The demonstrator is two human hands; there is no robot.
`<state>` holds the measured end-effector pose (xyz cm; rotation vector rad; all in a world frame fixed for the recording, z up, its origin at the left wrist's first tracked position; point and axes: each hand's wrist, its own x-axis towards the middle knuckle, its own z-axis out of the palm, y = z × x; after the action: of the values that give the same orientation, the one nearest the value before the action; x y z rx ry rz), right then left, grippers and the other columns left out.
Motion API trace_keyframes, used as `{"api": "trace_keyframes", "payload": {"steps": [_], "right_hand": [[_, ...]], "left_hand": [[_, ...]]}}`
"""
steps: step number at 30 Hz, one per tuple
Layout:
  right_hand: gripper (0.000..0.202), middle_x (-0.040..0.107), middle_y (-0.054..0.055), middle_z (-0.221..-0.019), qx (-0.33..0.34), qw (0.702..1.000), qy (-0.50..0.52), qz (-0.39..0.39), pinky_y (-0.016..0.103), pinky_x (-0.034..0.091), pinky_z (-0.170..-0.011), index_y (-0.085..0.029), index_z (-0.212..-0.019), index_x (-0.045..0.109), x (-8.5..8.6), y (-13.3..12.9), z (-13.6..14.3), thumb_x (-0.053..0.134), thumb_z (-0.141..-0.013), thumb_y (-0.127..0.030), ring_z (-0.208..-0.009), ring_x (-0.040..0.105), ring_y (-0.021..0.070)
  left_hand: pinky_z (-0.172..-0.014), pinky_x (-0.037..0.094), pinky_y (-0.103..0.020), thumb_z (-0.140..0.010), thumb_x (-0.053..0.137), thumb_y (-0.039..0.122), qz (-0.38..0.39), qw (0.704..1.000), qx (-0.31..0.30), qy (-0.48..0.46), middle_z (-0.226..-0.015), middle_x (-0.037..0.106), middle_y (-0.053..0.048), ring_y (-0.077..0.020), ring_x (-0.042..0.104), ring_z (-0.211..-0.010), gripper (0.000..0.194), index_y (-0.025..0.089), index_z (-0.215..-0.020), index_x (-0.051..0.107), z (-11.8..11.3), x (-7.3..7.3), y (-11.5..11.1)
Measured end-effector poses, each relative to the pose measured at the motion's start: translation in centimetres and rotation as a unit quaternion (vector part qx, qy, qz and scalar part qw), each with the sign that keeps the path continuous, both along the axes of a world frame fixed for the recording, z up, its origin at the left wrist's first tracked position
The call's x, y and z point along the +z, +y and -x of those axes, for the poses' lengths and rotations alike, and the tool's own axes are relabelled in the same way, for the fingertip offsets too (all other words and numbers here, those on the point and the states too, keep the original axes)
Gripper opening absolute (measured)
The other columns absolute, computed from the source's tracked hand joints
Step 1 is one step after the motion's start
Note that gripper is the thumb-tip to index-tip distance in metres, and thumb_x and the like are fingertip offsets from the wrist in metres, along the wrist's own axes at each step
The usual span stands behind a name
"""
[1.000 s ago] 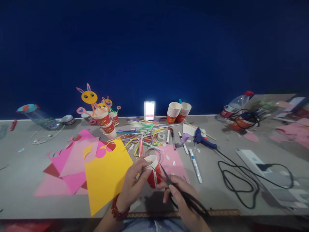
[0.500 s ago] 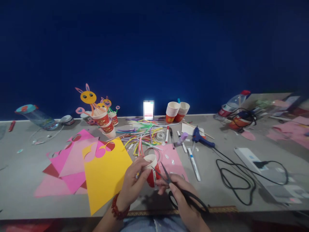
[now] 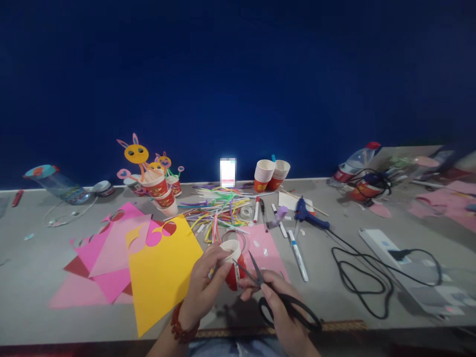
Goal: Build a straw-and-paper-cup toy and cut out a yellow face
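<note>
A red and white paper cup (image 3: 233,278) is gripped at its left side by my left hand (image 3: 208,277), near the table's front edge. Its open rim tilts upward, and a slit seems to part its wall on the right. My right hand (image 3: 277,297) is closed round black-handled scissors (image 3: 256,270). Their blades stand apart, pointing up and left, with the lower blade close against the cup's wall. Whether that blade touches the cup I cannot tell. Pink paper (image 3: 264,248) with small clear scraps lies just beyond the cup.
Yellow paper (image 3: 159,282) and pink sheets lie left. Colourful pipe cleaners (image 3: 223,208) spread behind the cup. Stacked cups (image 3: 264,173), markers (image 3: 298,255) and a blue glue gun (image 3: 310,215) stand or lie rightward, its black cord looping near a power strip (image 3: 405,267). Decorated cups (image 3: 154,183) stand back left.
Both hands, the cup and the scissors hold nearly the same pose. The whole view has shifted slightly, and the cup's wall appears a little more parted at the right.
</note>
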<state>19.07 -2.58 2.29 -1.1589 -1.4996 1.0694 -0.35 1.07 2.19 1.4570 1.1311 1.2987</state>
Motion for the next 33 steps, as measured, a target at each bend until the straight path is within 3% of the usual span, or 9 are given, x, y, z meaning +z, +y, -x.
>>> {"api": "trace_keyframes", "payload": {"steps": [6, 10, 13, 17, 20, 23, 26, 33], "right_hand": [[0.034, 0.077, 0.007, -0.097, -0.023, 0.998, -0.053, -0.037, 0.03, 0.057, -0.081, -0.023, -0.107, 0.074, 0.0, -0.3, 0.2, 0.044, -0.101, -0.038, -0.09, 0.072, 0.0231], [0.025, 0.077, 0.007, -0.103, -0.03, 0.979, -0.127, -0.155, 0.032, 0.057, -0.088, -0.025, -0.106, 0.073, -0.1, -0.1, 0.0, 0.049, -0.098, -0.028, -0.099, 0.072, 0.0237], [0.021, 0.078, 0.008, -0.1, -0.031, 0.947, -0.173, -0.27, 0.034, 0.059, -0.09, -0.023, -0.109, 0.07, 0.4, 0.8, -0.1, 0.055, -0.094, -0.02, -0.095, 0.074, 0.0234], [0.027, 0.078, 0.003, -0.084, 0.037, 0.921, -0.178, -0.344, 0.034, 0.058, -0.094, -0.023, -0.109, 0.065, 1.4, 2.1, 0.1, 0.05, -0.092, -0.008, -0.072, 0.075, 0.0175], [0.024, 0.079, 0.004, -0.09, 0.044, 0.939, -0.167, -0.296, 0.034, 0.059, -0.091, -0.023, -0.106, 0.068, 1.3, 2.0, 0.2, 0.05, -0.093, -0.014, -0.079, 0.075, 0.0197], [0.027, 0.079, 0.007, -0.096, 0.004, 0.988, -0.106, -0.111, 0.03, 0.06, -0.082, -0.023, -0.1, 0.072, 0.7, 1.3, 0.2, 0.046, -0.099, -0.029, -0.09, 0.075, 0.0228], [0.037, 0.079, 0.006, -0.089, -0.036, 0.999, -0.011, 0.03, 0.031, 0.059, -0.082, -0.022, -0.098, 0.072, 0.3, 1.0, 0.6, 0.04, -0.101, -0.04, -0.087, 0.074, 0.0232], [0.035, 0.077, 0.005, -0.101, -0.008, 1.0, 0.007, 0.017, 0.03, 0.053, -0.092, -0.024, -0.102, 0.072, -0.1, 1.3, 0.9, 0.043, -0.101, -0.044, -0.102, 0.069, 0.0228]], "left_hand": [[-0.106, 0.04, -0.046, -0.09, 0.06, 0.022, -0.084, 0.993, -0.048, 0.066, -0.084, 0.068, -0.006, -0.0241, 0.06, -0.084, 0.014, 0.023, -0.095, 0.074, 0.3, 1.1, 0.6], [-0.107, 0.039, -0.048, -0.09, 0.059, 0.018, -0.115, 0.986, -0.048, 0.115, -0.08, 0.067, -0.005, -0.0229, 0.061, -0.082, 0.015, 0.023, -0.095, 0.072, 0.8, 1.2, 0.8], [-0.11, 0.037, -0.05, -0.089, 0.057, 0.015, -0.154, 0.97, -0.055, 0.178, -0.089, 0.07, -0.006, -0.0238, 0.062, -0.089, 0.019, 0.024, -0.1, 0.069, 1.5, 1.4, 0.8], [-0.111, 0.036, -0.052, -0.09, 0.051, 0.011, -0.201, 0.935, -0.073, 0.284, -0.093, 0.069, -0.005, -0.0213, 0.061, -0.092, 0.02, 0.022, -0.103, 0.063, 2.0, 1.9, 0.9], [-0.107, 0.04, -0.05, -0.091, 0.051, 0.011, -0.224, 0.92, -0.055, 0.318, -0.089, 0.067, -0.004, -0.0194, 0.06, -0.089, 0.016, 0.021, -0.1, 0.06, 1.6, 2.0, 0.8], [-0.107, 0.04, -0.05, -0.092, 0.051, 0.01, -0.249, 0.907, -0.017, 0.338, -0.087, 0.065, -0.003, -0.019, 0.058, -0.088, 0.015, 0.021, -0.099, 0.06, 1.0, 1.6, 0.8], [-0.109, 0.038, -0.051, -0.092, 0.053, 0.01, -0.271, 0.902, 0.0, 0.335, -0.091, 0.067, -0.003, -0.0189, 0.059, -0.092, 0.016, 0.021, -0.101, 0.059, 0.8, 1.2, 1.1], [-0.109, 0.039, -0.049, -0.095, 0.053, 0.013, -0.242, 0.918, 0.008, 0.314, -0.084, 0.065, -0.001, -0.0173, 0.061, -0.084, 0.009, 0.021, -0.093, 0.057, 0.7, 0.7, 1.5]]}}
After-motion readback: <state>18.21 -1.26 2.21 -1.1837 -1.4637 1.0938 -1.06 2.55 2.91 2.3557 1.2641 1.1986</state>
